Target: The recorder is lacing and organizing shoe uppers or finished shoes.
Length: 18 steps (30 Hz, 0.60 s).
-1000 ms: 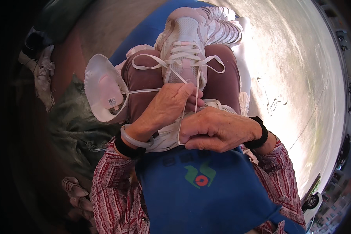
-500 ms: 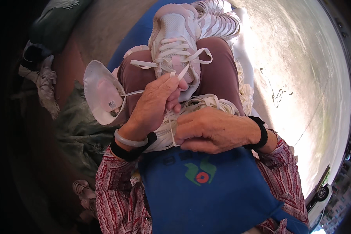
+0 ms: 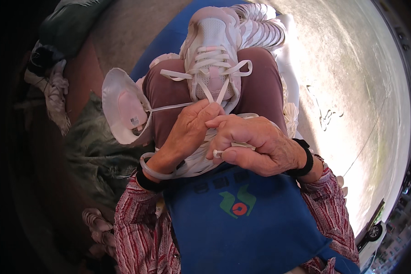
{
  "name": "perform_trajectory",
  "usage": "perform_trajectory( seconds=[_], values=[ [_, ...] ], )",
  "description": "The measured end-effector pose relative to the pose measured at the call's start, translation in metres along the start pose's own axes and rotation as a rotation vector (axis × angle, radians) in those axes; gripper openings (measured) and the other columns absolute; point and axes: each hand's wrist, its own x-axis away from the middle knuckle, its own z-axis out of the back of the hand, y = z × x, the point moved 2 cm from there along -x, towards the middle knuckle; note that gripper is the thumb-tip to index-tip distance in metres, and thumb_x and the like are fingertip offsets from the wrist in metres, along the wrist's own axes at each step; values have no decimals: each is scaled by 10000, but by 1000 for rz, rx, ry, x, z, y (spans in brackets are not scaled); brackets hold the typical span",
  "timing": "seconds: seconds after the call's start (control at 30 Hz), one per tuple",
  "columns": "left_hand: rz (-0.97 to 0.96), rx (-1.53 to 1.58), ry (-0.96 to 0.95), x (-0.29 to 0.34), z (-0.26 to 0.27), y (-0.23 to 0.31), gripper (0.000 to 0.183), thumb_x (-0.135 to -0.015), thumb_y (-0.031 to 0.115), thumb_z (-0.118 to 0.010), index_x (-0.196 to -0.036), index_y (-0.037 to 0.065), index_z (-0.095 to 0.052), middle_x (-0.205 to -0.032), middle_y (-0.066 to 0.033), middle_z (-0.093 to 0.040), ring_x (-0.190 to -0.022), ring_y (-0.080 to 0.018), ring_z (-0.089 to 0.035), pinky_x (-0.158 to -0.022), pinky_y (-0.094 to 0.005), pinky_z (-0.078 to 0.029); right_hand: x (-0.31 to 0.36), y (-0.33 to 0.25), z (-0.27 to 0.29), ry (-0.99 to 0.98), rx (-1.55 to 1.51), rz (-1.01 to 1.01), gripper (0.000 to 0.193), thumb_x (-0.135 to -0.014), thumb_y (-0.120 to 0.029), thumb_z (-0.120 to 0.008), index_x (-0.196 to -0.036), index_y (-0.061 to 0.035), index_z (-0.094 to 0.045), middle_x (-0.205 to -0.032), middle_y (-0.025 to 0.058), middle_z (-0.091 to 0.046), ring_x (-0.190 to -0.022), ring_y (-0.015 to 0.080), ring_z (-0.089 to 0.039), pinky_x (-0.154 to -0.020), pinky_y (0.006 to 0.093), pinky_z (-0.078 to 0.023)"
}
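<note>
A white and pink sneaker [image 3: 213, 34] rests toe away on my lap, its white lace [image 3: 211, 72] threaded across the front in several rows. Two lace strands run from the shoe down to my left hand [image 3: 192, 125], whose fingers pinch them together. Touching it on the right, my right hand [image 3: 258, 144] is curled closed around a lace, with one end poking out by the thumb. A bundle of white laces [image 3: 198, 166] lies under my hands, mostly hidden by them. Left of my knee hangs a pale shoe upper [image 3: 118, 105] with a cord running to my left hand.
More striped white shoe parts [image 3: 260, 29] are stacked beyond my right knee. A dark green sheet [image 3: 100, 146] lies on the left, with shoe pieces [image 3: 57, 91] above it. A blue apron [image 3: 246, 228] covers my front. Dark lace scraps [image 3: 325, 116] lie on the floor at right.
My right hand has risen and turned to meet my left hand, gathering in the lace. My left hand has shifted slightly down and right. The sneaker sits a little further right in view.
</note>
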Motion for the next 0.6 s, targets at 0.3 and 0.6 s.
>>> perform_trajectory(
  seconds=[0.3,0.6],
  values=[
    [198,74,29,4,4,12,347,-1038,317,-479,-962,26,-652,-741,45,-509,-669,-32,-427,-592,-201,-358,6,7,-2,-5,-16,-95,135,-946,-156,-556,-909,-28,-544,-724,113,-549,-650,285,-569,-622,379,-458],
    [293,109,81,8,15,10,347,-1044,332,-489,-1070,32,-661,-769,45,-538,-669,-30,-449,-590,-185,-369,10,12,4,-3,53,-114,123,-928,-147,-565,-897,-28,-567,-694,118,-562,-630,285,-591,-610,380,-461]
  ],
)
